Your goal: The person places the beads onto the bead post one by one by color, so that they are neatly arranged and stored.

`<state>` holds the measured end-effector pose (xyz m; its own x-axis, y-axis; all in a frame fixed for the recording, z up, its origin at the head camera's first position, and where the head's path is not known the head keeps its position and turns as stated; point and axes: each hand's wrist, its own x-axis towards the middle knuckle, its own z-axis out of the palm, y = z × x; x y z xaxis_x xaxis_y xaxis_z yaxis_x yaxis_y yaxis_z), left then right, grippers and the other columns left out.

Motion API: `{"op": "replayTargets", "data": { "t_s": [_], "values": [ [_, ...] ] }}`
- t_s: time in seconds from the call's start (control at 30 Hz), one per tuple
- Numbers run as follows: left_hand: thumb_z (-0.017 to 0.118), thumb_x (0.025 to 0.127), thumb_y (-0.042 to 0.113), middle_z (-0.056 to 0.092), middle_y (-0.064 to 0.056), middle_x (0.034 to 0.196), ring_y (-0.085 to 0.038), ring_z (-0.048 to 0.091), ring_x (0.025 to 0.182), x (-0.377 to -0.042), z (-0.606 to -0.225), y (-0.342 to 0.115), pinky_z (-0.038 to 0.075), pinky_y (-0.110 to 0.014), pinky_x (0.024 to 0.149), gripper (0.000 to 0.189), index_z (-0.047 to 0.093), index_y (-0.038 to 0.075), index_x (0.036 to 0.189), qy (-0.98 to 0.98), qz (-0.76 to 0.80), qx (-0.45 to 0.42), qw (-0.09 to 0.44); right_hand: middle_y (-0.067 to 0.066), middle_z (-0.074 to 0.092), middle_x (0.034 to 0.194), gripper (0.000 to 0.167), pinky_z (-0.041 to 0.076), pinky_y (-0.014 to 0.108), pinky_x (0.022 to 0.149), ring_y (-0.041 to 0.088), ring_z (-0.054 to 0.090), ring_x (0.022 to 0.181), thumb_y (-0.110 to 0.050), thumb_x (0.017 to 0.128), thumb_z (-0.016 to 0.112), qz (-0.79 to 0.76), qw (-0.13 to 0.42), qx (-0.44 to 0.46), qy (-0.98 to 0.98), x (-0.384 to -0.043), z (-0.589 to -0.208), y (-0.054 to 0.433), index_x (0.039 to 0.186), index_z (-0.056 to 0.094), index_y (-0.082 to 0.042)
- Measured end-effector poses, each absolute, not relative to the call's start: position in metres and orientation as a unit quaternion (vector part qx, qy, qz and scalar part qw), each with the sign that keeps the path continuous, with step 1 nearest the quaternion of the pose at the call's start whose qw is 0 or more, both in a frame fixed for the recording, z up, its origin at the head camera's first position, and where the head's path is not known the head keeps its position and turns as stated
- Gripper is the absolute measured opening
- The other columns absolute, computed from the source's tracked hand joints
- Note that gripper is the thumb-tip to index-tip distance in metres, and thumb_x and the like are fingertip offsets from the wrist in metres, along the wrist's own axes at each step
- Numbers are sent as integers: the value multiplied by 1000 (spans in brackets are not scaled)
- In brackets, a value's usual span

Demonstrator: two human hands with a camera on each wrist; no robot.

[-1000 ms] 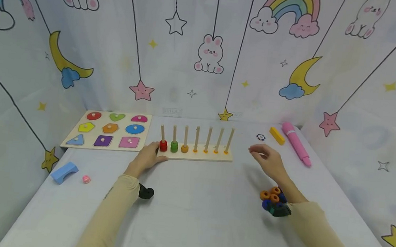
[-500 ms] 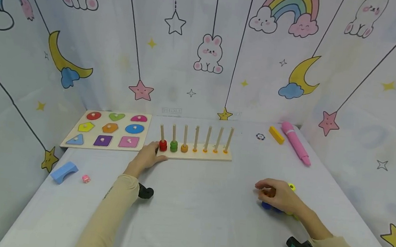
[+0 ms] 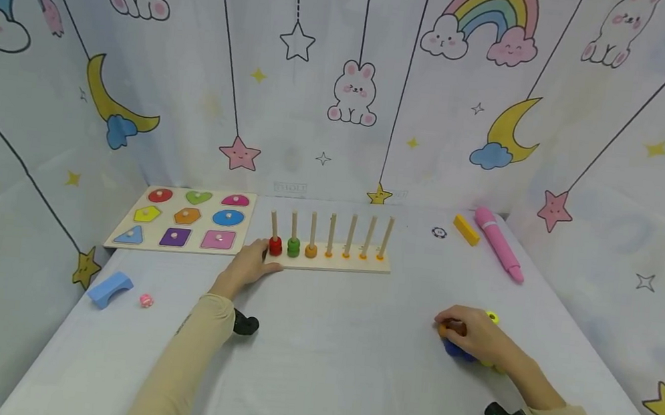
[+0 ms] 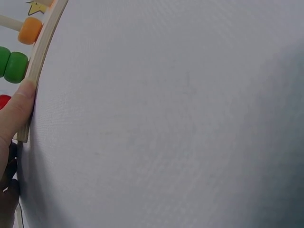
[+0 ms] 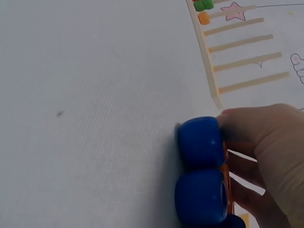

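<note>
My left hand [image 3: 245, 267] grips the left end of a wooden peg board [image 3: 339, 265], thumb along its front edge. Upright pegs carry red beads [image 3: 275, 247], green beads [image 3: 294, 247] and an orange bead [image 3: 311, 251] at the left; the pegs further right are bare. Over a cluster of loose beads at the right, my right hand [image 3: 479, 332] curls its thumb and fingers round an orange bead [image 3: 444, 329]. Blue beads [image 5: 202, 197] lie right beside the thumb in the right wrist view. Yellow beads [image 3: 492, 316] show past the hand, which hides part of the cluster.
A shape puzzle board [image 3: 149, 235] lies at the back left. Nearer are a blue arch block [image 3: 111, 290] and a small pink bead [image 3: 146, 300]. At the back right lie a yellow block [image 3: 466, 230], a pink marker [image 3: 500, 244] and a small round token [image 3: 439, 232].
My right hand has come down from beside the peg board to the loose beads, and its fingers have closed round an orange one. The left hand stays on the board.
</note>
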<state>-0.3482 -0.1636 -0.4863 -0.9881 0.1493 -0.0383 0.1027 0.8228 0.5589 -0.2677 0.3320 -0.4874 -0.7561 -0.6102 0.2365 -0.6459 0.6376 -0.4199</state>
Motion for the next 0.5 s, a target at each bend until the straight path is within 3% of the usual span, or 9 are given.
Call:
{"op": "replayTargets", "data": {
  "t_s": [0.17,0.37,0.5],
  "values": [
    [68,86,37,40,-27,141,-40,39,129,-348,-487,-164,32,-50,107,78,34,-7,141,954,289,65,41,5,68,100,23,57,28,71,13,63,86,0,84,69,263,37,345,-900,-275,-483,325,106,66,-3],
    [68,86,37,41,-27,140,-40,39,128,-349,-488,-164,32,-50,107,78,34,-8,140,956,284,70,40,12,68,102,29,57,29,75,20,66,91,6,81,69,339,89,351,-869,-288,-476,303,109,64,1],
    [69,86,37,39,-27,141,-40,37,130,-349,-487,-163,31,-50,107,79,34,-8,141,956,282,72,40,13,67,103,32,56,31,77,23,66,91,11,79,68,364,123,376,-843,-297,-451,269,109,63,1]
  ]
}}
